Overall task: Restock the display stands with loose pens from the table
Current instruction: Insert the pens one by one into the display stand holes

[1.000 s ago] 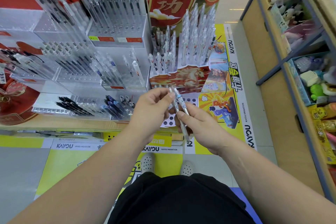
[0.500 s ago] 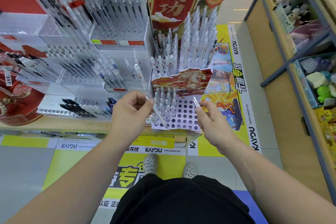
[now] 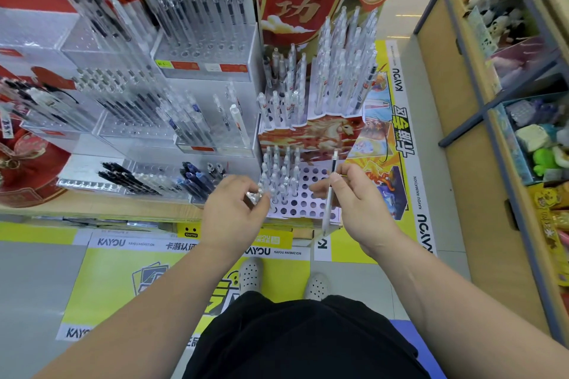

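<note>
Head view: left hand [image 3: 231, 218] pinches a clear plastic pen [image 3: 253, 196] at the white perforated stand's [image 3: 308, 178] left edge, while right hand [image 3: 360, 206] grips another slim clear pen [image 3: 327, 212].

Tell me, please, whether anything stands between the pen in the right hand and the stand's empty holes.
Nothing visible does. The pen in the right hand is just beside the empty holes; the standing pens and the left hand are further left.

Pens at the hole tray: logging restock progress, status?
Left hand pinching clear pen at left edge of hole tray. Right hand holding spare pen, tip down. Empty holes on the right, nothing blocking.
</note>
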A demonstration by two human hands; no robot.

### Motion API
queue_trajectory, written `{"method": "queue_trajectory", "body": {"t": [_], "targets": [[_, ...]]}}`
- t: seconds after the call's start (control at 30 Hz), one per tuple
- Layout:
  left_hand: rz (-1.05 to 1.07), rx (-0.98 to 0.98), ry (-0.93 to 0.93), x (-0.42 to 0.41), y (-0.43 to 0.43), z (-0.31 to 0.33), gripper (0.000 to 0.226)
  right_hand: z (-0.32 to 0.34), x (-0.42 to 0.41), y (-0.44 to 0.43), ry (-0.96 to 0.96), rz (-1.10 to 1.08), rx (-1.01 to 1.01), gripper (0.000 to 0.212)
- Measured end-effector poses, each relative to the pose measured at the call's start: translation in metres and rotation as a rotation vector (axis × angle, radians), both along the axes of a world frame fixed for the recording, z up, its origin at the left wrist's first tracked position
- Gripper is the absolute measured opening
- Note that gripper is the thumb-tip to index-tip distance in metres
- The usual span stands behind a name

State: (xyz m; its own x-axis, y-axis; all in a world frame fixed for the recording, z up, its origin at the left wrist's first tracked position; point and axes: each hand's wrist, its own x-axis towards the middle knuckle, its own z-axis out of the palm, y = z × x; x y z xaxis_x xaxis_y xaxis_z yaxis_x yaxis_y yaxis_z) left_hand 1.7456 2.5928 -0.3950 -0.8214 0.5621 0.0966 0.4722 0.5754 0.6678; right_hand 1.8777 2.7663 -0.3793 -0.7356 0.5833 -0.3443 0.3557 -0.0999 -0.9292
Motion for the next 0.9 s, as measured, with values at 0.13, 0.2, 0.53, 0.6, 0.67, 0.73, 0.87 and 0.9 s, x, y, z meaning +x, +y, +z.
{"method": "queue_trajectory", "body": {"t": [0.13,0.2,0.53,0.6,0.67,0.73,0.87,0.9], "targets": [[-0.004,-0.036,0.017,0.000,0.000,-0.009,0.016,0.000,0.001,0.000,-0.004,-0.022,0.098,0.013],[-0.020,-0.057,0.037,0.000,0.001,-0.011,0.017,0.000,0.002,0.002,-0.006,-0.022,0.223,0.009],[-0.167,-0.128,0.055,-0.012,0.007,-0.021,0.020,0.011,-0.006,-0.010,0.026,-0.046,0.382,0.021],[-0.172,-0.098,0.045,-0.013,0.006,-0.023,0.023,0.009,-0.008,-0.012,0.047,-0.021,0.350,0.023],[-0.208,-0.052,0.047,-0.013,0.005,-0.025,0.020,0.003,-0.010,-0.014,0.039,0.030,0.330,0.022],[-0.240,-0.016,0.030,-0.014,0.003,-0.026,0.012,-0.004,-0.010,-0.016,0.013,0.093,0.349,0.019],[-0.203,-0.006,-0.010,-0.018,0.003,-0.026,0.010,-0.015,-0.009,-0.018,-0.010,0.164,0.414,0.018],[-0.189,-0.006,-0.027,-0.019,0.004,-0.026,0.011,-0.016,-0.008,-0.019,-0.012,0.177,0.432,0.020]]}}
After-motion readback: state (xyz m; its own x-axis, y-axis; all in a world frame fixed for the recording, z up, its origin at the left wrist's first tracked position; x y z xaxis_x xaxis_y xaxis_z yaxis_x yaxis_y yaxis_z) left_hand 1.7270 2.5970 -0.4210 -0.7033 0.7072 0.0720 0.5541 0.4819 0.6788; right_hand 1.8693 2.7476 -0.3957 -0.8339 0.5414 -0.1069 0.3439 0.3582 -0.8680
